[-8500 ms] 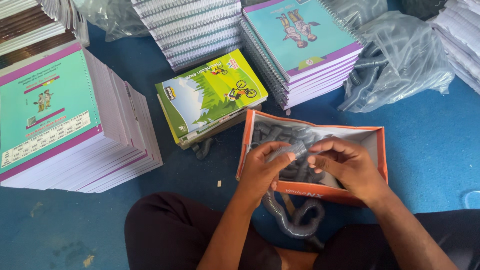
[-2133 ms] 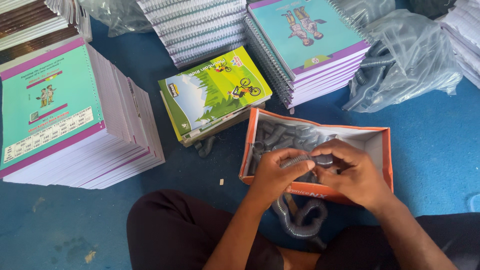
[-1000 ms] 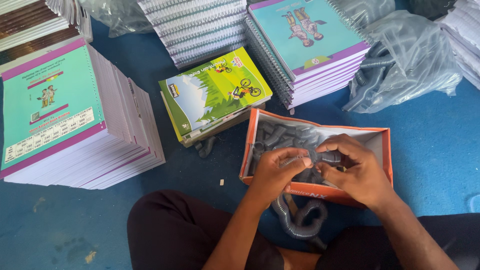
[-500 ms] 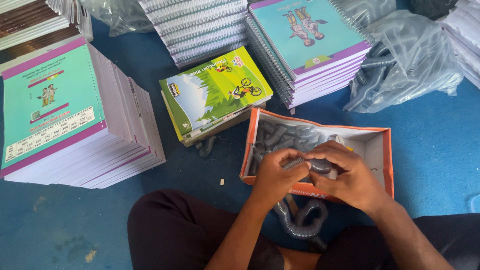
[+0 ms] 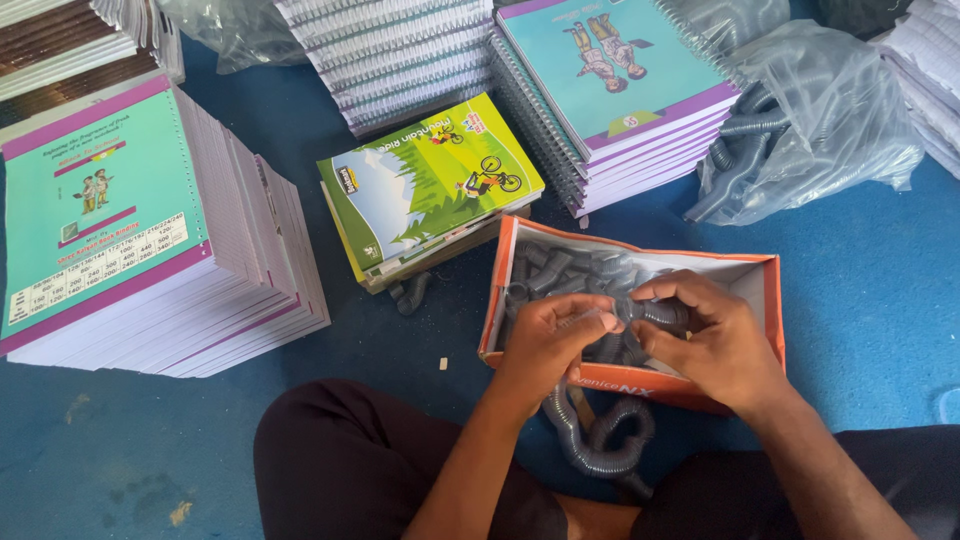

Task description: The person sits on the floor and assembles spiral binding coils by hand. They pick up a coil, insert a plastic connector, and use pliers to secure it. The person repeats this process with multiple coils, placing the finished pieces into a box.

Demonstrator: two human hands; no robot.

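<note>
Both hands meet over an orange cardboard box (image 5: 768, 290) filled with grey ribbed tube pieces (image 5: 560, 268). My left hand (image 5: 545, 345) pinches one end of a grey ribbed tube (image 5: 655, 312). My right hand (image 5: 705, 335) grips the other end of the same tube with thumb and fingers. A longer chain of joined grey tubes (image 5: 600, 440) hangs from the box's front edge and curls on the floor between my knees.
Tall stack of teal and purple books (image 5: 110, 220) at left. A green-covered book pile (image 5: 430, 190) lies beside the box. Spiral-bound teal notebooks (image 5: 620, 90) and a clear plastic bag of tubes (image 5: 810, 120) sit behind. Blue mat (image 5: 880, 300) underneath.
My hands have shifted slightly within the box, fingers working along the grey tube. The books and the box have not moved.
</note>
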